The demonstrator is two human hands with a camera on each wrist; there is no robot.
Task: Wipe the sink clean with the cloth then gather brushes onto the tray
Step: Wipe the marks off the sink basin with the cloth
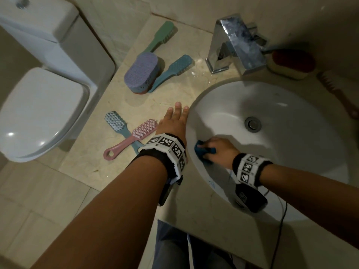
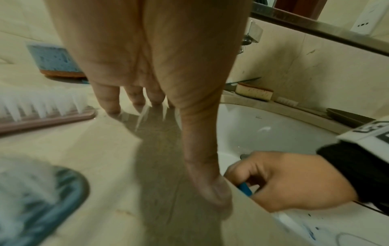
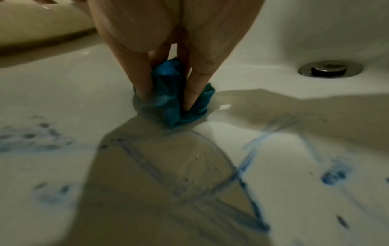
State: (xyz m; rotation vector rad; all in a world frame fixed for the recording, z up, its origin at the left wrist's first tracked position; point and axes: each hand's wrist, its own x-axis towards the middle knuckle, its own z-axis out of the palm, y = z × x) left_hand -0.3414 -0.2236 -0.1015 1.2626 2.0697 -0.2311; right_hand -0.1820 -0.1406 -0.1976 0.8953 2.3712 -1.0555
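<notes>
Right hand (image 1: 217,149) pinches a bunched blue cloth (image 3: 172,99) against the near-left wall of the sink (image 1: 287,105), most of the cloth hidden under the fingers; smeared blue marks (image 3: 248,159) lie nearer the wrist, blurred. Left hand (image 1: 172,123) rests flat, fingers straight, on the counter (image 1: 155,101) beside the rim. Just left of it lie a pink brush (image 1: 132,138) and a blue-grey brush (image 1: 118,125), handle partly covered by the wristband.

The left hand (image 1: 173,122) lies flat, palm down, with its fingers (image 2: 111,99) straight and slightly spread. The right hand (image 1: 217,150) is bent at the knuckles, its fingers (image 3: 194,89) curled and pinching. Both forearms are stretched forward, each with a band on the wrist.
</notes>
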